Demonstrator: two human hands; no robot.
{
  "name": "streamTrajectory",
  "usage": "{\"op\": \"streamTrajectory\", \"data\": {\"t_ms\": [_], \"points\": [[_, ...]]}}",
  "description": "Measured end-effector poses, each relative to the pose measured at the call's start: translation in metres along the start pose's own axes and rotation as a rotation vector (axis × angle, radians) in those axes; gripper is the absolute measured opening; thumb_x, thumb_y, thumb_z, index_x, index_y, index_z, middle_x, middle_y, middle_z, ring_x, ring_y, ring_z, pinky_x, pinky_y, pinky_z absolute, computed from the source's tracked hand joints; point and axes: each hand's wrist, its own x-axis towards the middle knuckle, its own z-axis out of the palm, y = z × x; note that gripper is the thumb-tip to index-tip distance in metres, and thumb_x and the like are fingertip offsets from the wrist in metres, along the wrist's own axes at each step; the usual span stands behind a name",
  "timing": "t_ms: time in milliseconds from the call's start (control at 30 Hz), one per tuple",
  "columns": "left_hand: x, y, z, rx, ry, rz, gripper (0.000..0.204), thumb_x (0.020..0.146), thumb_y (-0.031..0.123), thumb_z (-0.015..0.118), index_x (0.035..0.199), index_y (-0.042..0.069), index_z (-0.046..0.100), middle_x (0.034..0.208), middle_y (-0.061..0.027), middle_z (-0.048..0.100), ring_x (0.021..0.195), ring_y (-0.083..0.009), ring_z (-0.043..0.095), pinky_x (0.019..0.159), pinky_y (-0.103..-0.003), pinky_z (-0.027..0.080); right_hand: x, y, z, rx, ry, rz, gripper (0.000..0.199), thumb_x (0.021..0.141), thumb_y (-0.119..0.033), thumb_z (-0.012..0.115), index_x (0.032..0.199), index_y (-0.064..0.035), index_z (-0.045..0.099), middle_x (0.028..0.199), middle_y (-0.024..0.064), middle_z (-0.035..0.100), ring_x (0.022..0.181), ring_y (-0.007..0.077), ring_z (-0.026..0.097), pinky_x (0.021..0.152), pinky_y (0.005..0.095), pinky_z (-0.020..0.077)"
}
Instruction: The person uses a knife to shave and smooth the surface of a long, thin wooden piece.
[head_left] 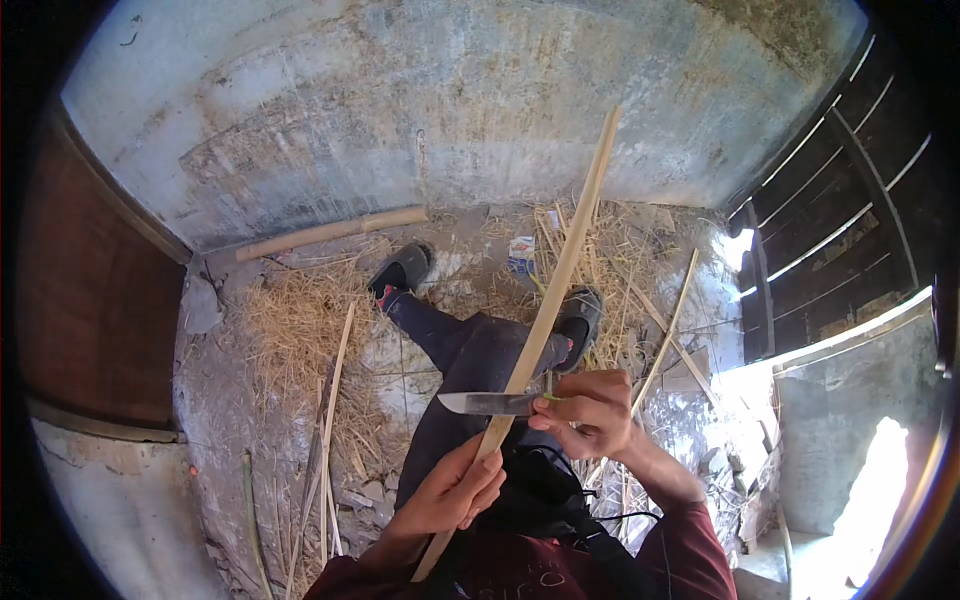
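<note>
A long pale strip of split bamboo (562, 290) slants from beside my body up toward the far wall. My left hand (455, 490) is wrapped round its lower part. In my right hand (592, 412) is a knife (485, 403), its blade lying crosswise over the strip just above my left hand and pointing left. The fingers of that hand cover the knife's handle. A thin green sliver shows by the right fingers; whether it is attached to the strip I cannot tell. Below the strip are my dark trouser legs (460, 350).
Shavings (310, 315) lie heaped on the floor at left, with more at right. A thick bamboo pole (330, 232) rests along the far wall. Loose strips (668, 330) lie on both sides. A small box (521, 255) stands beyond my feet. Dark slatted boards (830, 230) close the right side.
</note>
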Motion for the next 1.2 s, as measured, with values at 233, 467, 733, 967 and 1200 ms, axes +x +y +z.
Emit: {"op": "streamTrajectory", "data": {"t_ms": [233,467,733,967,1200], "points": [[-0.006,-0.001,-0.006,0.001,-0.001,-0.003,0.025,0.118,0.027,0.037,0.121,0.006,0.049,0.063,0.0056,0.036,0.045,-0.0029,0.033,0.04,-0.02,0.032,0.008,-0.014,-0.001,-0.023,-0.09,-0.063,0.017,0.084,-0.023,0.089,0.09,-0.0115,0.078,0.066,0.0031,0.064,0.044,0.0164,0.055,0.04,0.0317,0.0398],[-0.007,-0.008,-0.01,-0.024,-0.008,0.026,0.025,0.118,0.027,0.037,0.121,0.005,0.049,0.063,0.005,0.037,0.045,-0.0029,0.033,0.04,-0.02,0.031,0.01,-0.017,-0.002,-0.042,0.038,-0.056,0.015,0.086,-0.022,0.087,0.088,-0.0111,0.078,0.062,0.0034,0.062,0.043,0.0161,0.055,0.038,0.0331,0.0394],[-0.008,0.0,-0.001,0.125,0.059,0.034,0.025,0.117,0.026,0.038,0.123,0.004,0.049,0.062,0.0049,0.037,0.044,-0.0024,0.033,0.041,-0.02,0.034,0.005,-0.008,0.002,0.075,0.073,0.092,0.016,0.081,-0.014,0.091,0.087,-0.0096,0.077,0.062,0.0048,0.062,0.044,0.0183,0.054,0.041,0.0324,0.038],[-0.009,-0.005,-0.005,0.168,0.064,-0.006,0.038,0.117,0.026,0.041,0.144,-0.001,0.046,0.061,0.0049,0.042,0.044,-0.0026,0.039,0.042,-0.021,0.035,0.005,-0.019,0.0,0.043,-0.043,-0.028,0.016,0.085,-0.025,0.088,0.089,-0.0119,0.08,0.063,0.0042,0.063,0.044,0.0167,0.055,0.04,0.033,0.0372],[-0.003,0.002,0.0,0.292,0.136,0.068,0.035,0.116,0.025,0.046,0.139,-0.002,0.048,0.061,0.0044,0.048,0.045,-0.0025,0.044,0.042,-0.022,0.037,0.002,-0.007,0.002,0.061,-0.004,0.069,0.015,0.083,-0.016,0.09,0.088,-0.0091,0.077,0.063,0.0042,0.063,0.045,0.0148,0.055,0.04,0.0325,0.0362]]}}
